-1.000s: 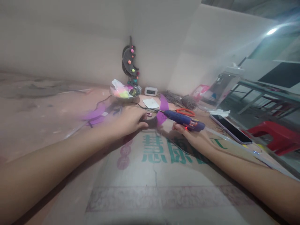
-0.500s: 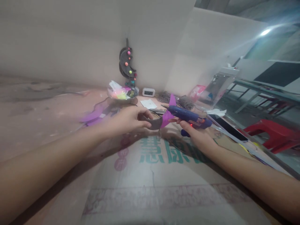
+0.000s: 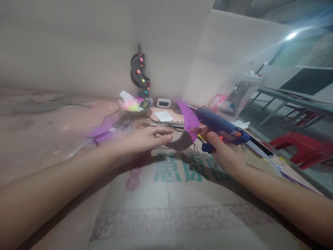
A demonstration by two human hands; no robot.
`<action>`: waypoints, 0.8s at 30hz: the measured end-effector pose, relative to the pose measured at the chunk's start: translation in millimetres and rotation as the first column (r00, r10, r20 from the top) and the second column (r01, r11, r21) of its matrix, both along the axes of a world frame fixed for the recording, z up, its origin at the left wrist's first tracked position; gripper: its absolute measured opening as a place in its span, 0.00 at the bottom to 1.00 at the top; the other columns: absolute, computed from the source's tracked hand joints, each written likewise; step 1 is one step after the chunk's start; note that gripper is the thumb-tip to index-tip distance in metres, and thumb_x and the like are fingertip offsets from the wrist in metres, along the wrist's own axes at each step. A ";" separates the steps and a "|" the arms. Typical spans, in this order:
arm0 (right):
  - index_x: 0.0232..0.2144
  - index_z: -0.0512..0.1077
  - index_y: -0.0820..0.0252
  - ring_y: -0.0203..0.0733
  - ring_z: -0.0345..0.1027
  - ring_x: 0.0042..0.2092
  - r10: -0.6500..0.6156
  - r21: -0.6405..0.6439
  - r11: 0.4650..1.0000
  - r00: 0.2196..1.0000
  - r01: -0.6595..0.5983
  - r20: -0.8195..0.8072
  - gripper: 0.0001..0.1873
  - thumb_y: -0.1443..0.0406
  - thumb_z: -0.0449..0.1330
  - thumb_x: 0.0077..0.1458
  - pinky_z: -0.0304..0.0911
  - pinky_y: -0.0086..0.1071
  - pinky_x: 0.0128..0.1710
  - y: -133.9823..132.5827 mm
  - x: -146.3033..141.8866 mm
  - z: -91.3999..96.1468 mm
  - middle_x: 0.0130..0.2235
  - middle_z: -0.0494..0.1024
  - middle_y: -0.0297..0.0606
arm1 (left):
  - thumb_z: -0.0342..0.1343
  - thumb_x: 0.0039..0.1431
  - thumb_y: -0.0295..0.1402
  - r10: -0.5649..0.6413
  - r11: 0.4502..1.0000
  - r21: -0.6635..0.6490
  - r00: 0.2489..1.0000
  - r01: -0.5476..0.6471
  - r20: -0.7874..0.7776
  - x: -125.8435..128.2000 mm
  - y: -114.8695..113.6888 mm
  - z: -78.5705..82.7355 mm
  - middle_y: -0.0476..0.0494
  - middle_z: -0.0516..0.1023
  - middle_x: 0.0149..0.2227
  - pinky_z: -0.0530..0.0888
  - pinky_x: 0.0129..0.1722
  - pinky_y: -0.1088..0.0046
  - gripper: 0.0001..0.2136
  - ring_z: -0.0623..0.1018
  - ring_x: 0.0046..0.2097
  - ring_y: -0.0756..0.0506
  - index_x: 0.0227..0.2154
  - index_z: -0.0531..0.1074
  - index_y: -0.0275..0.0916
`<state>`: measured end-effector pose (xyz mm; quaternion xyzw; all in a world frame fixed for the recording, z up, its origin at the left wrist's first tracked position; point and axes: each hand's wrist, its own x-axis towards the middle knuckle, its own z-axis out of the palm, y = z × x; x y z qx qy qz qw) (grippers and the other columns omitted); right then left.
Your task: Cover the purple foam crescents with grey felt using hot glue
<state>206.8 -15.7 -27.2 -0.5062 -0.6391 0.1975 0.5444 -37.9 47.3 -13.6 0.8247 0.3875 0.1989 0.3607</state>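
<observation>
My right hand (image 3: 223,149) is wrapped around a blue hot glue gun (image 3: 215,121) with a small red light lit. Its nozzle points up and left. The fingertips of that hand also reach a crescent piece (image 3: 191,121), purple above with a dark grey felt-like lower part (image 3: 182,141). Thin strings of glue seem to hang near the purple part. At the grey tip of the crescent is my left hand (image 3: 152,139), thumb and fingers stretched out with a gap between them. Whether its thumb touches the tip I cannot tell.
A grey crescent ornament with coloured balls (image 3: 139,71) leans on the back wall. Before it are a bowl of scraps (image 3: 135,107), a small digital clock (image 3: 163,103) and a white paper (image 3: 163,116). Purple pieces (image 3: 101,132) lie left; a clear container (image 3: 243,93) and red stool (image 3: 301,146) are right.
The crescent has swung over so more of its purple side shows, and it sits further right. The glue gun has moved right and nearer. My left fingers have loosened from the grey part.
</observation>
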 end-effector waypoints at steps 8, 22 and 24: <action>0.37 0.75 0.53 0.50 0.71 0.48 0.043 -0.043 0.998 0.992 -0.038 0.117 0.18 0.49 0.54 0.55 0.66 0.45 0.50 -5.0 0.2 8.2 0.40 0.79 0.39 | 0.58 0.50 0.46 -0.036 0.996 -0.071 0.990 0.046 0.137 6.2 -6.3 -3.8 0.47 0.80 0.34 0.72 0.36 0.70 0.14 0.78 0.36 0.44 0.34 0.77 0.42; 0.35 0.74 0.57 0.48 0.73 0.40 -0.129 -0.071 0.987 0.977 0.143 0.170 0.20 0.48 0.59 0.50 0.69 0.42 0.42 -3.2 7.5 2.9 0.35 0.79 0.39 | 0.59 0.51 0.41 0.027 0.915 -0.397 0.969 0.076 0.247 -0.9 5.6 -3.6 0.48 0.78 0.26 0.65 0.22 0.78 0.18 0.71 0.22 0.52 0.45 0.73 0.41; 0.36 0.74 0.58 0.49 0.73 0.41 -0.191 -0.050 0.979 0.977 0.196 0.095 0.22 0.47 0.59 0.49 0.69 0.41 0.41 3.2 8.7 -0.1 0.37 0.79 0.40 | 0.60 0.50 0.39 -0.191 0.869 -0.448 0.978 0.210 0.087 -8.4 4.4 4.2 0.47 0.78 0.23 0.67 0.23 0.77 0.11 0.73 0.23 0.50 0.36 0.77 0.41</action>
